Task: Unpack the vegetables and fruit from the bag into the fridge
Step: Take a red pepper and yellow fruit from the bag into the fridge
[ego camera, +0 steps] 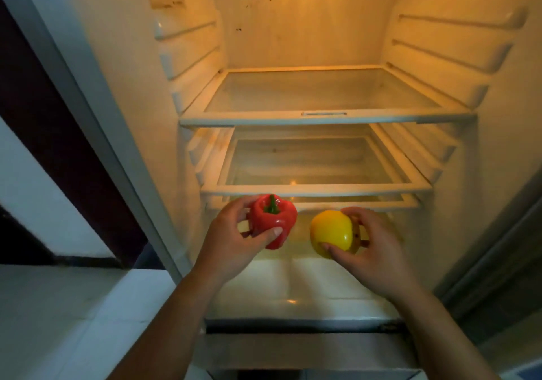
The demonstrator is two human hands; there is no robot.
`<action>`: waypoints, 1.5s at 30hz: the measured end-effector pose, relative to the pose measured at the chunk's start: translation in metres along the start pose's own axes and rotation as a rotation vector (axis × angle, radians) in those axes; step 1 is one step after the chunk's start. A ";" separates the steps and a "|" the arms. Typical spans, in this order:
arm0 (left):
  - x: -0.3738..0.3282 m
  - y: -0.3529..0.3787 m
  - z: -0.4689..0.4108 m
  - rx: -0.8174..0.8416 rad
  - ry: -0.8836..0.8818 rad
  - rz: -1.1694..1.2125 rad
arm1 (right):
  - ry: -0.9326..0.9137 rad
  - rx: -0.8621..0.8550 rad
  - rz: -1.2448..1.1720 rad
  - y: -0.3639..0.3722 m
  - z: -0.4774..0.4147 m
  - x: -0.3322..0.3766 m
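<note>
Before the open fridge: both bare hands are held out side by side, just under the lower shelf's front edge
Left hand (pixel 231 233): curled round a glossy red bell pepper with a green stem (pixel 274 221); the thumb is pressed on its near face, the fingers are wrapped behind it, and the stem is turned upward
Right hand (pixel 372 239): closed round a glossy yellow rounded fruit (pixel 331 233); the thumb is laid on its near underside and the fingers are hooked over its far side
Peppers' place: the two are kept near each other, not touching, above the pale fridge floor (pixel 293 286)
Shelves: a white-framed glass lower shelf (pixel 316 187) and a matching upper shelf (pixel 322 117) are seen above both grips
Fridge (pixel 132 57): its white walls are lit amber
</note>
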State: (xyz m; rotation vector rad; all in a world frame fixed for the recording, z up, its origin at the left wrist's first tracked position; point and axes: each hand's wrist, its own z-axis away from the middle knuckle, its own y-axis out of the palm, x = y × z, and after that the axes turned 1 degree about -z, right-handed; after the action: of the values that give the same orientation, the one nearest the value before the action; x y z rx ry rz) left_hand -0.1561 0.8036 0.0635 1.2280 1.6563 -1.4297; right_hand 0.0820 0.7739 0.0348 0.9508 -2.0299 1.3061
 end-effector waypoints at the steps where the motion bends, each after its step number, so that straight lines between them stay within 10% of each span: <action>1: -0.003 -0.002 -0.003 -0.003 0.010 -0.002 | -0.002 -0.003 0.011 -0.002 -0.002 0.001; 22: -0.094 -0.057 -0.022 -0.093 0.281 0.057 | -0.310 -0.084 0.031 -0.032 -0.057 0.064; 45: -0.111 -0.056 -0.145 -0.370 0.223 -0.189 | -0.172 -0.046 -0.076 -0.007 -0.049 0.029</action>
State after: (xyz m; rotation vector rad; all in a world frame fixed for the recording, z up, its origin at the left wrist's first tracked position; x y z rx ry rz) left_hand -0.1499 0.9175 0.2165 1.0692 2.1235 -1.0501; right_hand 0.0735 0.8096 0.0789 1.1413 -2.1193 1.1685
